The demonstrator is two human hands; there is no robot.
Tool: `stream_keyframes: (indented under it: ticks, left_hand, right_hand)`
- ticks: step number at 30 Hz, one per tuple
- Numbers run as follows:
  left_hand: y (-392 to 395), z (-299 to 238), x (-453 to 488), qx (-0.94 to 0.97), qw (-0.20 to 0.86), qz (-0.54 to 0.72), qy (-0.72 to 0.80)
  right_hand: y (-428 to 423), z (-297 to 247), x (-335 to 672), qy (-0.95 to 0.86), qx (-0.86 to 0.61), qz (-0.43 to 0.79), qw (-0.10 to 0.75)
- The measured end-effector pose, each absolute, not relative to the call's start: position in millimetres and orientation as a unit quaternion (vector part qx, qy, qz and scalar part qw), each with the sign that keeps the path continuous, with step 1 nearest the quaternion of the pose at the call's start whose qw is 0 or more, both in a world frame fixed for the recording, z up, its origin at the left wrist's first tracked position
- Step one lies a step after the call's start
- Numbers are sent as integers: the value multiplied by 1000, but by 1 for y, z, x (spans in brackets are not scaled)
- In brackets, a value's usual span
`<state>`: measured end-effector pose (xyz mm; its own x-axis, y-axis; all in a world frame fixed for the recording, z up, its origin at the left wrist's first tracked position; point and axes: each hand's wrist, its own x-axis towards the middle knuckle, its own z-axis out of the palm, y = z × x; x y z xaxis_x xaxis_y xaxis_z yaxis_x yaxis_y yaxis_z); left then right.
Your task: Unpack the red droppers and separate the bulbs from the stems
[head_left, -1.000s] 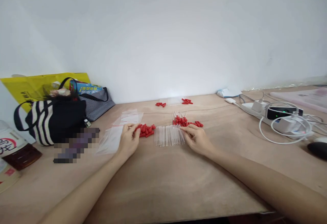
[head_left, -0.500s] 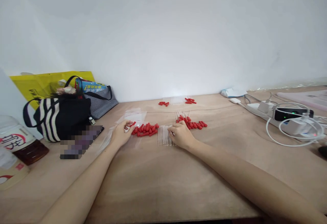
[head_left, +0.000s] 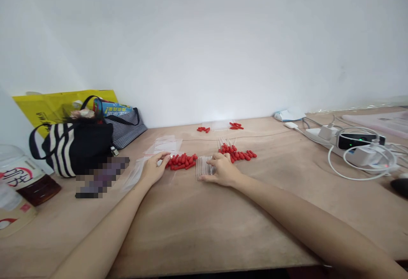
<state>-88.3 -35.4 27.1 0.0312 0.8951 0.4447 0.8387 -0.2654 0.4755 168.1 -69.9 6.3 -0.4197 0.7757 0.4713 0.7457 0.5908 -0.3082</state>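
Observation:
My left hand [head_left: 155, 165] rests at the left end of a pile of red rubber dropper bulbs [head_left: 183, 160], its fingers stretched toward them and no bulb visible in its grasp. My right hand [head_left: 223, 170] spans the right part of a row of thin clear dropper tubes [head_left: 201, 167]; its thumb is at their near ends and its fingers toward the far ends, spread apart. Just beyond that hand, droppers with red bulbs [head_left: 229, 148] lie bunched together, tubes pointing away. Flat clear plastic bags [head_left: 164, 144] lie beyond and beside my left hand.
More red bulbs and tubes [head_left: 219, 125] lie near the wall. At left are a black striped bag [head_left: 79, 147], a blurred dark flat object [head_left: 103, 177] and bottles [head_left: 35, 181]. To the right sit a power strip [head_left: 314, 134], chargers, white cables and a black mouse [head_left: 400, 184].
The red bulb at my left fingertips no longer shows there, and that hand has shifted slightly right to the pile. My right hand has gone from a pinch to spread fingers over the tubes.

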Motion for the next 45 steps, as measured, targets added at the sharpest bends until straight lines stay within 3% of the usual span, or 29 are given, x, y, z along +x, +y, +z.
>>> stream_keyframes:
  ticks: [5,9,13,16,23,30,33,36,39,45]
  left_hand:
    - [-36,27,-87,729,27,349,588]
    - [-37,27,-87,729,3,363,580]
    - [-39,27,-84,742,-12,362,564]
    - [-41,27,-81,760,-21,348,548]
    - [-40,25,-83,767,-35,348,538]
    - [-45,24,-76,760,-58,368,533]
    - [-52,21,-64,760,-68,378,524]
    - [-63,20,-44,784,-101,390,472]
    - [-76,22,-22,830,-149,385,375]
    - [-93,23,8,889,-206,335,233]
  right_hand:
    - [-74,17,171,-825,-480,16,296]
    - [-54,34,194,-721,-626,-11,296]
    - [-24,44,226,-596,-775,64,201]
    - [-9,43,239,-576,-793,103,172]
    - [3,38,239,-579,-781,178,151]
    - [-11,53,241,-596,-764,153,192]
    - [-37,48,244,-636,-720,109,255]
    - [-69,30,248,-743,-574,-31,344]
    - [-95,11,249,-789,-476,-125,368]
    - [-110,2,238,-824,-411,-148,362]
